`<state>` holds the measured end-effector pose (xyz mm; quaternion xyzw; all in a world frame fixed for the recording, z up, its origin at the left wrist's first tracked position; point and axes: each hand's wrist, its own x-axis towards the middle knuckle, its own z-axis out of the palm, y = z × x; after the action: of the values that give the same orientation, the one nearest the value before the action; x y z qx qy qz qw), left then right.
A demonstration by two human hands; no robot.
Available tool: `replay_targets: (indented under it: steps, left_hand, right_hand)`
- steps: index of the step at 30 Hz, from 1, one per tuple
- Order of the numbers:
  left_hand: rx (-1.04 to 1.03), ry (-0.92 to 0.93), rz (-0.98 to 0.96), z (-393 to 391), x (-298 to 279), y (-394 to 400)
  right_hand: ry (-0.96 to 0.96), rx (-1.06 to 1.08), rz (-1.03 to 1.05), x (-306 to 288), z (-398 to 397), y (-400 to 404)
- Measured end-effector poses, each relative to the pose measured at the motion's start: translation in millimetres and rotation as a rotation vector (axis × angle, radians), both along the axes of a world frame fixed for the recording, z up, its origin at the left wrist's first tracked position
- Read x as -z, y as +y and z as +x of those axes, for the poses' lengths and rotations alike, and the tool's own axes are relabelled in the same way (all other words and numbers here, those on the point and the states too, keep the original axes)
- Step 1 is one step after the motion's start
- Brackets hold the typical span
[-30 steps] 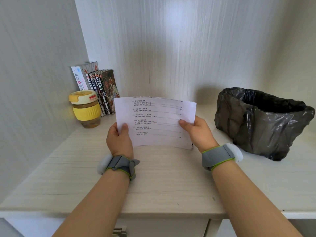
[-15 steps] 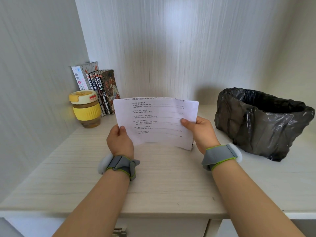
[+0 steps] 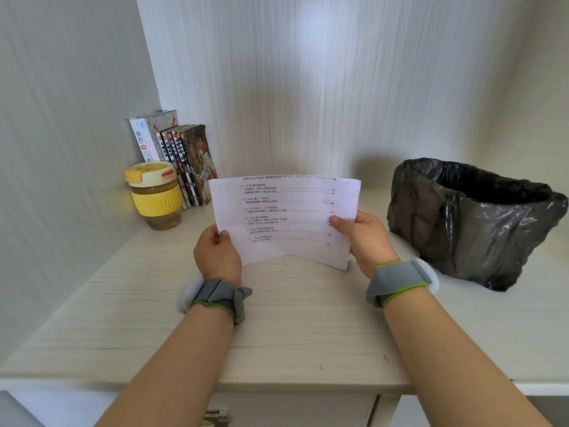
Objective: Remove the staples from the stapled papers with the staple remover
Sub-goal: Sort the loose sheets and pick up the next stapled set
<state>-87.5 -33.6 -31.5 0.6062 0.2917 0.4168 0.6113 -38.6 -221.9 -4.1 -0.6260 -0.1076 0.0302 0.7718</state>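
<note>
Leftmost, near the counter's (image 3: 292,328) back left corner, stands a squat clear jar (image 3: 156,195) with a cream-and-yellow lid and a ribbed yellow sleeve round its middle; amber contents show through the bottom. Just behind it a short row of thin glossy books (image 3: 181,163) stands upright against the pale wood-grain wall. The counter itself is a light, streaked wood-look board with a square front edge.

Over the middle of the counter the stapled papers (image 3: 284,217) are held up off the surface, white sheets printed with lines of text, bowed so the lower edge arches. The left hand (image 3: 217,257) pinches the lower left edge, thumb on the front face. The right hand (image 3: 365,238) pinches the right edge, thumb pressed on the print, fingers behind. Each wrist carries a grey fabric band with green piping and a white rounded pod. No staple can be made out.

Toward the counter's right edge sits a low bin lined with a crinkled, shiny black plastic bag (image 3: 471,223), its mouth open.
</note>
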Motion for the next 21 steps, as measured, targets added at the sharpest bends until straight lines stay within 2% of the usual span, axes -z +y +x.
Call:
replay_targets:
  steps: [4, 9, 14, 18, 21]
  left_hand:
    - [0.009, 0.013, 0.009, -0.3, -0.3, 0.1]
    - [0.033, 0.016, 0.006, 0.0, -0.1, 0.2]
    - [0.056, -0.003, 0.011, -0.1, 0.3, 0.9]
    - [0.071, -0.096, 0.02, -1.7, -1.4, -1.7]
    - [0.102, -0.07, 0.017, -0.4, -0.5, -1.4]
  right_hand:
    - [-0.042, -0.004, 0.023, -4.1, -3.3, -1.0]
    - [-0.131, 0.066, 0.151, -8.5, -4.4, -2.0]
    - [-0.146, 0.131, 0.148, -7.1, -2.8, 0.2]
    - [-0.147, 0.142, 0.153, -6.4, -1.2, -0.9]
    - [-0.132, 0.132, 0.138, -5.7, -1.0, -1.2]
